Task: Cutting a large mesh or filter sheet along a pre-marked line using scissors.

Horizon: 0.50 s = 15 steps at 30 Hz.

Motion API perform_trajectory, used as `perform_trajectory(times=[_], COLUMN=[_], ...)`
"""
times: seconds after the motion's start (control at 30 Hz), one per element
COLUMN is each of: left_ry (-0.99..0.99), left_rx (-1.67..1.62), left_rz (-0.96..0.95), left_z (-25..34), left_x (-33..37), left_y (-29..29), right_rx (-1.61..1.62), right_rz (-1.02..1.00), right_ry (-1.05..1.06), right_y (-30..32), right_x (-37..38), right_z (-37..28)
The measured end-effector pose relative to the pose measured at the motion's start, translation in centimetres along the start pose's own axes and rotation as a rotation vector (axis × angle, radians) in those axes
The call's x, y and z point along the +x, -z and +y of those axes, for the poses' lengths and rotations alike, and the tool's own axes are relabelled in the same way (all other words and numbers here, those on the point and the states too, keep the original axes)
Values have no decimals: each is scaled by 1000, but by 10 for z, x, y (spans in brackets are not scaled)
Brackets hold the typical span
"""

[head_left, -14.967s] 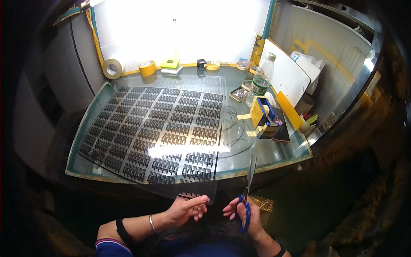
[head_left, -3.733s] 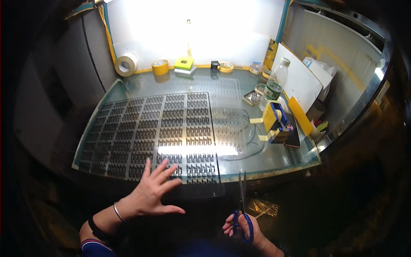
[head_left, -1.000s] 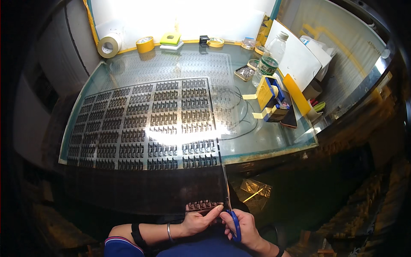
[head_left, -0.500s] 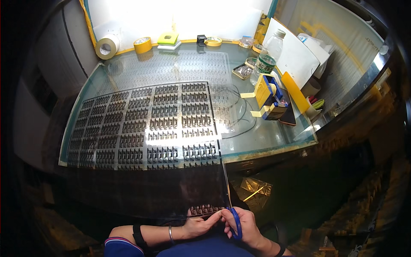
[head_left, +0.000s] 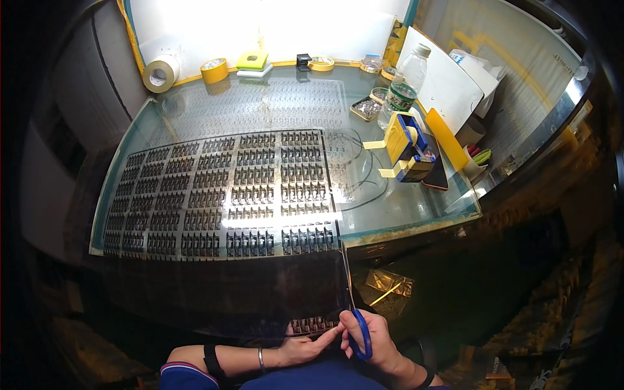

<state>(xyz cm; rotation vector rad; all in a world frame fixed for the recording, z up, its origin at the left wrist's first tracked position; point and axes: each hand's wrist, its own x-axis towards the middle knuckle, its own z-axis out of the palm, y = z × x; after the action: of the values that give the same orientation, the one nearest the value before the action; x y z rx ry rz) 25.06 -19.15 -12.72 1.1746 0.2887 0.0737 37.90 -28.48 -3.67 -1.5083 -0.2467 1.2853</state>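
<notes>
Right hand [head_left: 372,335] grips blue scissors [head_left: 356,318], blades up along the sheet's edge. Left hand [head_left: 305,348] pinches the near edge of the thin printed sheet [head_left: 227,195], which hangs off the glass table [head_left: 416,208]. The sheet looks light, floppy and slippery; best held close to the cut.

lighting, as i read it: strong white light from the panel [head_left: 273,26] at the back, blown out to glare. a bright streak reflects off the glass table [head_left: 416,208]. foreground dim, my view of both hands murky (edges nearly black). fisheye bends the table's edges; corners vignetted. centre sharp, rim soft.
</notes>
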Motion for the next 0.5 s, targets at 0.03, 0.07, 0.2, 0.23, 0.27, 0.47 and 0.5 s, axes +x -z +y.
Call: perform_trajectory(times=[0.03,0.07,0.2,0.23,0.27,0.47,0.5], left_ry=[-54,-31,36,48,37,37,7], left_rx=[-37,-72,20,100,106,-60,-84], left_rz=[4,8,108,155,186,376,386], left_z=[-2,-1,3,3,7,72,75], left_x=[0,0,2,2,2,25,28], left_y=[-1,-1,-2,-2,-2,18,22], right_rx=[-13,-25,-64,-71,-76,-236,-282], right_rz=[7,8,43,59,41,30,17], right_ry=[-7,-10,5,14,19,79,76], right_y=[-1,-1,-1,-1,-1,13,20], right_x=[0,-1,-2,-2,-3,-1,0], right_z=[-1,-3,-5,-5,-5,13,20])
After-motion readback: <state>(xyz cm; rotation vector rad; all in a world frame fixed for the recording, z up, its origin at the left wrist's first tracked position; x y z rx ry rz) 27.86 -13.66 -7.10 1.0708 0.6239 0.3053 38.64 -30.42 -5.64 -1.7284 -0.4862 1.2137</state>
